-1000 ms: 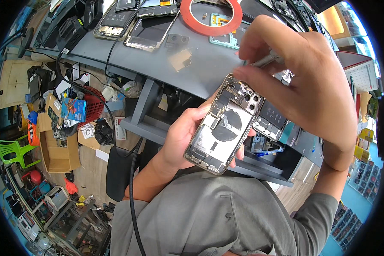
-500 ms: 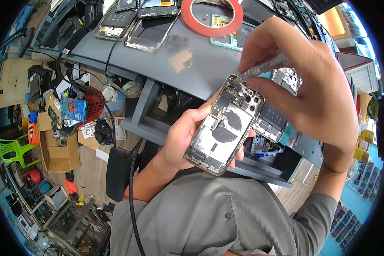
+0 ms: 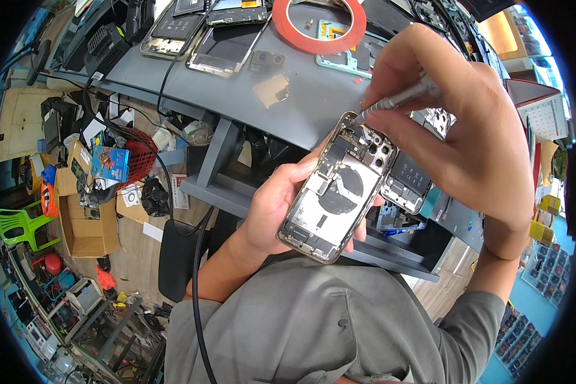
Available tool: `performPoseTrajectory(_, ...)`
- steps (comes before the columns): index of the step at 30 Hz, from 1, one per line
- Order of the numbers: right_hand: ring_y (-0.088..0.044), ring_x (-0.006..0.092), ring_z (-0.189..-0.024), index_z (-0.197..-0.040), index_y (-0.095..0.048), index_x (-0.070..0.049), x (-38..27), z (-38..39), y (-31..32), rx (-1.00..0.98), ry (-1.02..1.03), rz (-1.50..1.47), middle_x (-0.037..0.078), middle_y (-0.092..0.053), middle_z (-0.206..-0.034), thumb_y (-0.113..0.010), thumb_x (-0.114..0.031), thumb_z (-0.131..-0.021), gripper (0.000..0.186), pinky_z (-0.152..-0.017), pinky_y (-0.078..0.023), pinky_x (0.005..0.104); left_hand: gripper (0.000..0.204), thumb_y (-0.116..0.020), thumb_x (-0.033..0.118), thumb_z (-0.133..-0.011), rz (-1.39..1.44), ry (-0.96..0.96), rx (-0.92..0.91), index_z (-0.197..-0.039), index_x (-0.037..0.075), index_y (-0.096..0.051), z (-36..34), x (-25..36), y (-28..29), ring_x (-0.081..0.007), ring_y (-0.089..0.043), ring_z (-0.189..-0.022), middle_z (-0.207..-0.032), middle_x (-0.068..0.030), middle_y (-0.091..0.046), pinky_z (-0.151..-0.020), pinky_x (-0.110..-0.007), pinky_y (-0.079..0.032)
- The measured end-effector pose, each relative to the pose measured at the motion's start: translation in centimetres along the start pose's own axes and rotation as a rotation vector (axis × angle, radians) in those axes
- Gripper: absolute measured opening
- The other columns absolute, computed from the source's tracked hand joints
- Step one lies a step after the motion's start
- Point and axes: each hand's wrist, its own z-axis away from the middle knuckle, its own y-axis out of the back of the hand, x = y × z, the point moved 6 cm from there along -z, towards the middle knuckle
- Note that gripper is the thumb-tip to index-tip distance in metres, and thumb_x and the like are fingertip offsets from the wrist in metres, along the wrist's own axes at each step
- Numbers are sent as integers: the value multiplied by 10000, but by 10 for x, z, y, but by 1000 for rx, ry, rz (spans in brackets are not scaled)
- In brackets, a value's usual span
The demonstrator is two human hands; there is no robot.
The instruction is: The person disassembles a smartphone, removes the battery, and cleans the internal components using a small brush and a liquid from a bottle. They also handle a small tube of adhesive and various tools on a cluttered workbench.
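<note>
An opened smartphone (image 3: 336, 192) with its inner parts bare is tilted in front of my chest. My left hand (image 3: 272, 208) is closed round its edges, thumb on the near-left side and fingertips showing at the right. Above its top end, my right hand (image 3: 461, 121) pinches a slim grey screwdriver (image 3: 397, 101). The driver's tip meets the phone's upper left corner; exactly which part it touches is too small to tell. Just behind, partly covered by my right hand, lies a second opened phone (image 3: 408, 176) with a black battery.
A grey workbench (image 3: 230, 96) spans the area ahead, with a red tape ring (image 3: 319, 45), a light-blue phone frame (image 3: 339, 61) and several dismantled phones at the back. A black cable (image 3: 198, 307) hangs at my left. Boxes and a green chair (image 3: 24, 227) stand on the floor.
The screwdriver has turned within my right fingers, and those fingers have shifted slightly. The phone and my left hand stay nearly still.
</note>
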Motion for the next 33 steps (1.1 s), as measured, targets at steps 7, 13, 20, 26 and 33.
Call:
performPoseTrajectory(7, -783, 205, -882, -1063, -637, 32, 6, 4, 3, -69, 15, 68, 97, -726, -893, -894, 0, -833, 346, -809, -645, 336, 669, -293, 365, -1089, 22, 15, 9, -1687, 67, -269, 0, -1, 1, -509, -741, -974, -1400, -450, -570, -737, -543, -669)
performPoseTrajectory(13, -768, 214, -856, -1061, -641, 26, -3, 6, 5, -57, 21, 71, 106, -725, -895, -899, -4, -824, 351, -805, -629, 333, 665, -291, 350, -1090, 6, -12, -12, -1691, 67, -263, 0, 0, 0, -510, -741, -973, -1404, -440, -575, -734, -543, -668)
performPoseTrajectory(20, -772, 220, -878, -1110, -649, 31, -1, 11, 10, -56, 78, 127, 112, -733, -922, -865, 49, -823, 359, -825, -627, 335, 691, -251, 322, -1090, -12, 8, -36, -1742, 107, -174, 0, 1, -1, -454, -752, -992, -1410, -385, -604, -789, -522, -666)
performPoseTrajectory(26, -789, 231, -943, -1149, -637, 51, -2, 19, 11, 30, 90, 96, 121, -744, -968, -833, 113, -817, 390, -862, -635, 347, 706, -235, 307, -1088, -5, 6, -56, -1762, 118, -143, -1, 1, 0, -433, -757, -999, -1423, -361, -614, -815, -510, -666)
performPoseTrajectory(33, -789, 275, -1053, -1159, -638, 65, 2, 29, 22, 80, 51, -56, 174, -740, -1078, -720, 170, -883, 306, -928, -634, 354, 664, -301, 383, -1108, 8, -16, 1, -1686, 56, -291, 0, 0, 1, -504, -747, -987, -1428, -458, -563, -753, -543, -673)
